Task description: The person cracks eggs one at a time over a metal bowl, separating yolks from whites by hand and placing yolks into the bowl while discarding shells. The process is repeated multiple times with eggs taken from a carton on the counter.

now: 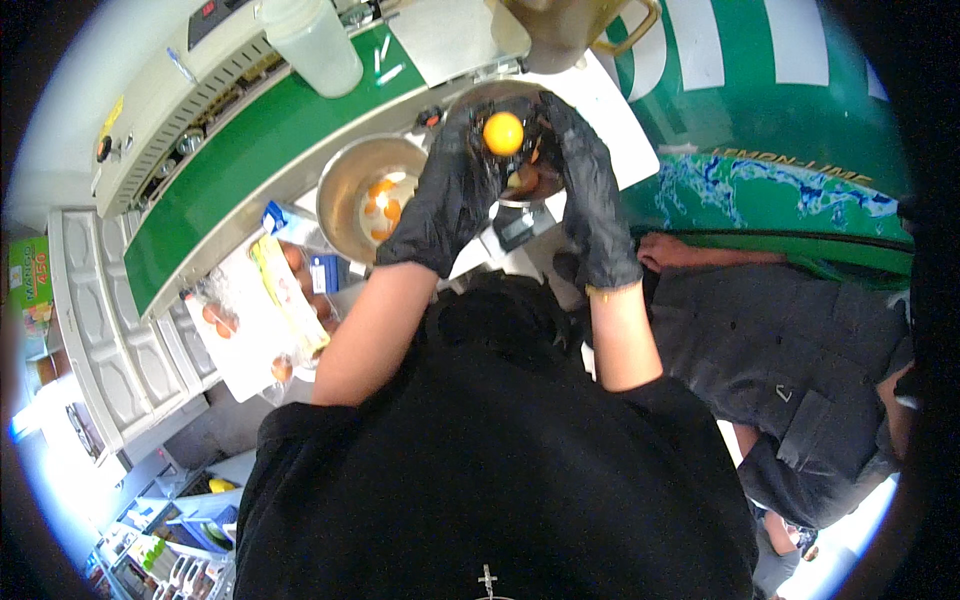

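Note:
In black gloves, both my hands are over a round metal bowl (pixel 465 94). A whole orange egg yolk (pixel 504 133) rests in the cupped fingers of my left hand (pixel 457 176). My right hand (pixel 590 176) is close beside it on the right, its inner side turned from view. Whether it grips anything is hidden. Brown eggshell pieces (pixel 529 180) show in the bowl between the hands. To the left stands a metal pot (pixel 337 187) with several egg yolks (pixel 384 206) in it, partly covered by my left wrist.
Brown eggs (pixel 217 321) in plastic wrap lie on a white board (pixel 240 367) at the left. A digital scale (pixel 517 229) sits below the bowl. A plastic jug (pixel 319 52) and a metal pitcher (pixel 559 34) stand behind. Another person's arm (pixel 712 255) is at the right.

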